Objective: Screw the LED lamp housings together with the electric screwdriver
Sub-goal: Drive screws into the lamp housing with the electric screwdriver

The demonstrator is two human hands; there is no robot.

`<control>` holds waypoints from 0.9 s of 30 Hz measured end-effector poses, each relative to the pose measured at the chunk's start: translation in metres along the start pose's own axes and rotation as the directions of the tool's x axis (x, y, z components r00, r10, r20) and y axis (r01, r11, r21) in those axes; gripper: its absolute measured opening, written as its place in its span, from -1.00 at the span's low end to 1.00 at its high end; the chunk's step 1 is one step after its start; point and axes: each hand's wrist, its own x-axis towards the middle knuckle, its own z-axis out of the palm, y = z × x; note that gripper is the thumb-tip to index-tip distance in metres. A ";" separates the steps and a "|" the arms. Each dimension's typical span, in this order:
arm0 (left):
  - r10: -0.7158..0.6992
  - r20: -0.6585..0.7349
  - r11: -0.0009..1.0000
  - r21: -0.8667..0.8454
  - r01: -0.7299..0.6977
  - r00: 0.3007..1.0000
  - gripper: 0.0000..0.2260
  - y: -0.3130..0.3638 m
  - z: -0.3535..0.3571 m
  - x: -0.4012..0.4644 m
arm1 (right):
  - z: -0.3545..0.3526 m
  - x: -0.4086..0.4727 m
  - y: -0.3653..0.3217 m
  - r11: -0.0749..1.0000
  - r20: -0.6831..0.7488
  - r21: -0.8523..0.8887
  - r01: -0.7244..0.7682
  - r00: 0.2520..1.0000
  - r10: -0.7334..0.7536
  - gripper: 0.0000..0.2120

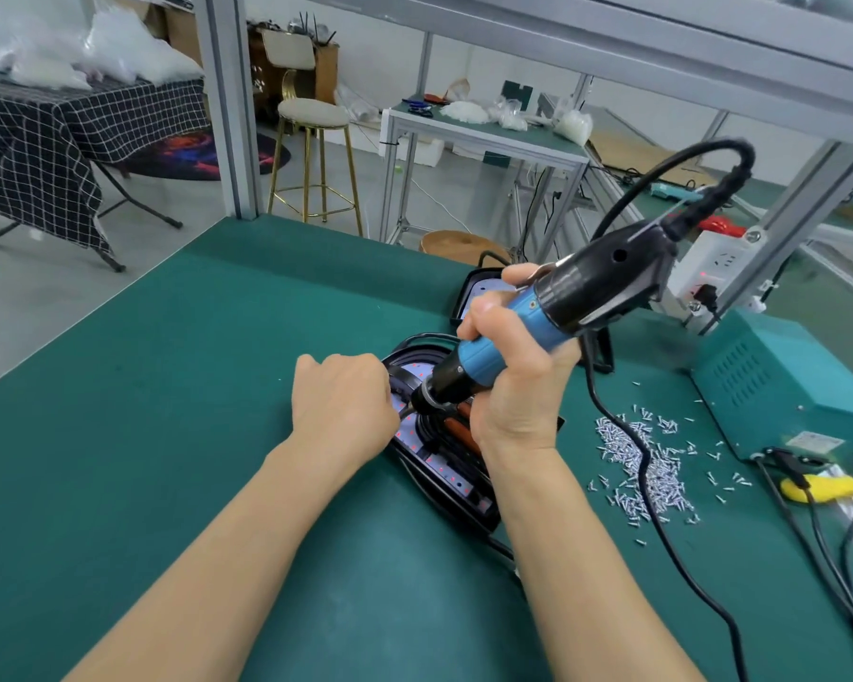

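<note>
A black LED lamp housing point(456, 489) lies open on the green mat, its pale LED board and dark wires showing inside. My right hand point(515, 366) grips the blue and black electric screwdriver point(552, 307), which tilts down to the left with its tip inside the housing. My left hand point(343, 406) rests on the housing's left edge with its fingers curled by the screwdriver tip; what they pinch is hidden. A second black housing part point(474, 292) lies behind the tool.
A pile of small silver screws point(646, 460) is scattered right of the housing, crossed by the screwdriver's black cable point(661, 529). A teal power supply box point(779, 376) and a white power strip point(710, 268) stand at the right. The green mat point(193, 386) extends left.
</note>
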 end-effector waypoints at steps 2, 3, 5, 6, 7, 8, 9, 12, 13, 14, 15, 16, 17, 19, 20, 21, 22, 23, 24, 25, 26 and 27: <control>-0.017 0.016 1.000 -0.008 0.017 1.000 -0.87 0.000 0.000 0.000 | 0.001 -0.001 0.000 1.000 0.026 0.006 -0.002 1.000 0.002 -0.75; -0.025 0.025 1.000 -0.010 0.025 0.999 -0.86 0.001 0.001 0.001 | 0.001 -0.001 0.000 1.000 0.044 0.009 -0.003 0.999 0.003 -0.75; -0.029 0.043 0.999 0.024 0.028 0.999 -0.86 0.002 -0.001 0.002 | 0.001 -0.002 -0.001 1.000 0.080 0.012 -0.008 0.997 0.007 -0.74; -0.026 0.051 0.998 0.055 0.023 0.998 -0.86 0.003 -0.002 0.003 | 0.001 -0.003 -0.002 1.000 0.096 0.015 -0.014 0.995 0.012 -0.73; -0.024 0.061 0.996 0.085 0.019 0.998 -0.87 0.005 -0.004 0.004 | 0.001 -0.003 -0.003 1.000 0.110 0.017 -0.019 0.994 0.017 -0.73; -0.024 0.070 0.993 0.115 0.016 0.997 -0.88 0.007 -0.006 0.005 | 0.001 -0.003 -0.004 1.000 0.118 0.019 -0.024 0.993 0.022 -0.73; -0.025 0.076 0.989 0.147 0.014 0.997 -0.87 0.009 -0.008 0.006 | 0.001 -0.004 -0.005 0.999 0.118 0.023 -0.030 0.993 0.027 -0.74; -0.027 0.078 0.981 0.194 0.012 0.997 -0.85 0.013 -0.010 0.008 | 0.001 -0.005 -0.008 0.997 0.093 0.046 -0.057 0.994 0.052 -0.72; -0.032 0.084 0.982 0.186 0.016 0.996 -0.86 0.013 -0.010 0.008 | 0.000 -0.006 -0.010 0.997 0.083 0.052 -0.061 0.995 0.057 -0.72; -0.038 0.092 0.985 0.173 0.021 0.995 -0.86 0.014 -0.010 0.009 | -0.001 -0.007 -0.012 0.997 0.071 0.057 -0.059 0.996 0.055 -0.73; -0.044 0.096 0.987 0.161 0.028 0.994 -0.86 0.014 -0.011 0.009 | -0.002 -0.007 -0.015 0.997 0.057 0.064 -0.052 0.997 0.048 -0.73; -0.048 0.093 0.988 0.148 0.034 0.994 -0.86 0.014 -0.012 0.009 | -0.004 -0.006 -0.018 0.997 0.036 0.071 -0.037 0.999 0.035 -0.72; -0.050 0.078 0.990 0.134 0.039 0.996 -0.88 0.014 -0.013 0.009 | -0.007 -0.005 -0.022 0.996 0.012 0.082 -0.017 1.000 0.016 -0.71; -0.061 0.034 0.993 0.100 0.057 0.998 -0.91 0.016 -0.016 0.007 | -0.014 -0.002 -0.033 0.993 -0.039 0.117 0.028 0.999 -0.023 -0.69; -0.062 0.008 0.994 0.087 0.061 0.998 -0.88 0.019 -0.018 0.006 | -0.018 -0.001 -0.039 0.989 -0.065 0.144 0.046 0.997 -0.037 -0.69; -0.052 -0.028 0.995 0.081 0.054 0.998 -0.86 0.022 -0.019 0.005 | -0.024 0.000 -0.046 0.983 -0.092 0.176 0.061 0.995 -0.045 -0.70; -0.034 -0.074 0.996 0.075 0.040 0.997 -0.84 0.025 -0.021 0.004 | -0.029 0.002 -0.052 0.975 -0.119 0.211 0.076 0.992 -0.051 -0.71; -0.014 -0.123 0.998 0.056 0.021 0.992 -0.83 0.028 -0.022 0.003 | -0.035 0.003 -0.059 0.965 -0.146 0.247 0.093 0.988 -0.058 -0.72; 0.001 -0.166 1.000 0.015 0.002 0.986 -0.82 0.033 -0.023 0.002 | -0.042 0.004 -0.066 0.954 -0.175 0.280 0.112 0.982 -0.064 -0.72; 0.013 -0.198 0.999 -0.049 -0.023 0.980 -0.82 0.038 -0.025 0.000 | -0.049 0.004 -0.073 0.944 -0.207 0.302 0.132 0.976 -0.070 -0.73; 0.022 -0.217 0.990 -0.133 -0.052 0.976 -0.82 0.044 -0.027 -0.001 | -0.056 0.004 -0.080 0.937 -0.240 0.314 0.153 0.968 -0.077 -0.73; 0.027 -0.226 0.967 -0.242 -0.083 0.974 -0.82 0.051 -0.029 -0.004 | -0.063 0.004 -0.087 0.932 -0.271 0.317 0.174 0.959 -0.087 -0.74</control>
